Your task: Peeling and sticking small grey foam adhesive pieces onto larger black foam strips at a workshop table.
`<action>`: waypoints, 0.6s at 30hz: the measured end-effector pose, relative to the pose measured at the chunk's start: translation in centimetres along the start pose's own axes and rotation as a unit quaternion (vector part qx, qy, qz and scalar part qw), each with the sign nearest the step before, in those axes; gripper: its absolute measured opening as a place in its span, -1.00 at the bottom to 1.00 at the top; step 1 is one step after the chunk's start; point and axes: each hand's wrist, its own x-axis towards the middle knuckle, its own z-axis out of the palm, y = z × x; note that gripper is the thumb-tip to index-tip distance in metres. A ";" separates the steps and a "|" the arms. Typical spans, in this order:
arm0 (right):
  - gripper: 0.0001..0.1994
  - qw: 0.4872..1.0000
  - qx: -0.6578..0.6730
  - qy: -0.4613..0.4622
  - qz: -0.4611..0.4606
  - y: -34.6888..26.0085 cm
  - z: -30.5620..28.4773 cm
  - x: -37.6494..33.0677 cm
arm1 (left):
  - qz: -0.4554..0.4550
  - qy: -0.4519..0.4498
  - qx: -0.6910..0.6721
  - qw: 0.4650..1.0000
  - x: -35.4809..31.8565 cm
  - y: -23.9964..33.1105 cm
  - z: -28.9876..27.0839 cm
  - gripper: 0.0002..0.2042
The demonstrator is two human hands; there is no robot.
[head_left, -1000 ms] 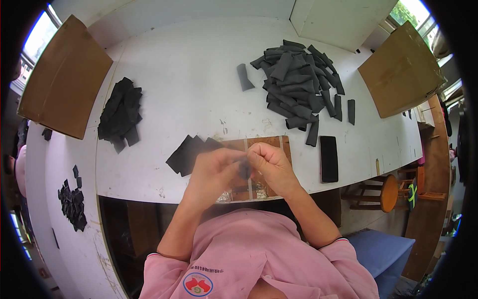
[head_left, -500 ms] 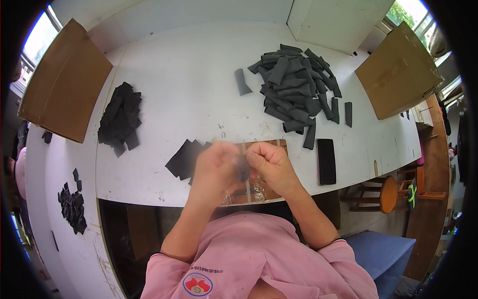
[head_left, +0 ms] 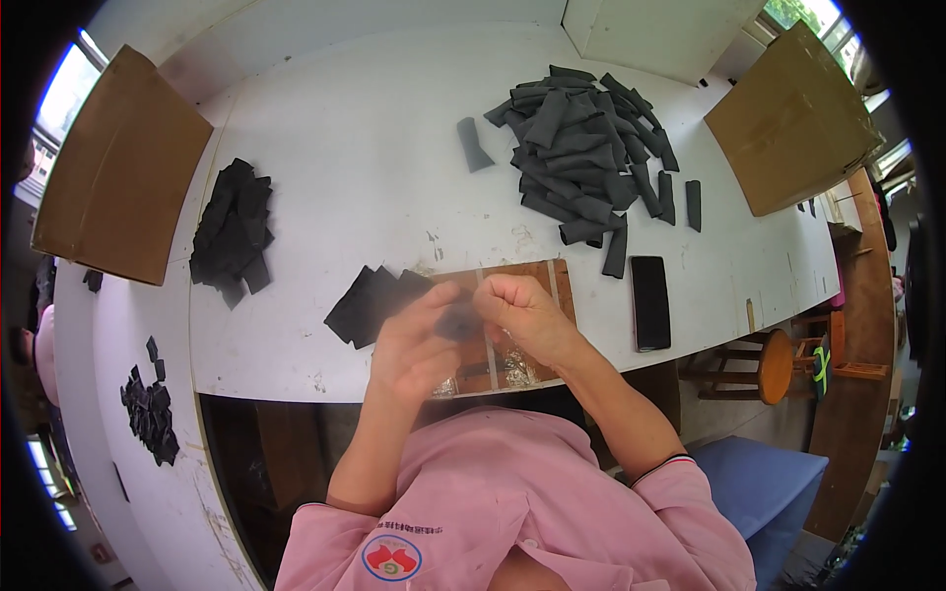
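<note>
My left hand (head_left: 406, 345) is closed on a small dark fabric piece (head_left: 456, 322), which is blurred and partly hidden by the fingers. Pinched against the same piece are the fingers of my right hand (head_left: 524, 310). Both hands hover over a brown board (head_left: 537, 345) with pale strips and clear tape, at the table's front edge. Flat black fabric pieces (head_left: 360, 307) lie just left of the board, partly behind my left hand. A big heap of dark grey fabric tubes (head_left: 576, 153) rests at the far right, with one lone tube (head_left: 474, 145) beside it.
A black phone (head_left: 650, 303) lies right of the board. Another black fabric pile (head_left: 235, 227) sits at the left, with a smaller one (head_left: 148, 414) on the side table. Cardboard boxes stand at left (head_left: 123, 172) and right (head_left: 793, 123). A wooden stool (head_left: 774, 366) is at right.
My left hand has turned and its fingers have spread lower around the dark piece. My right hand has shifted slightly left and up. The whole view has tilted a little.
</note>
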 end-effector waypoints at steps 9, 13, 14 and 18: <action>-0.79 0.999 0.026 0.023 0.020 0.6 0.0 -0.4 | 0.147 0.050 0.388 0.908 -0.7 -2.6 1.9 -0.76; -0.79 1.000 -0.003 -0.011 -0.024 -0.3 0.0 -0.2 | 0.175 0.014 0.452 0.875 -1.1 -2.5 2.4 -0.74; -0.80 0.999 -0.045 -0.015 -0.011 0.5 -0.5 0.2 | 0.150 0.063 0.412 0.896 -0.9 -2.4 1.9 -0.75; -0.79 0.998 0.051 0.004 0.021 3.7 -0.5 0.3 | 0.178 0.192 0.564 0.783 -1.2 -2.8 -0.3 -0.76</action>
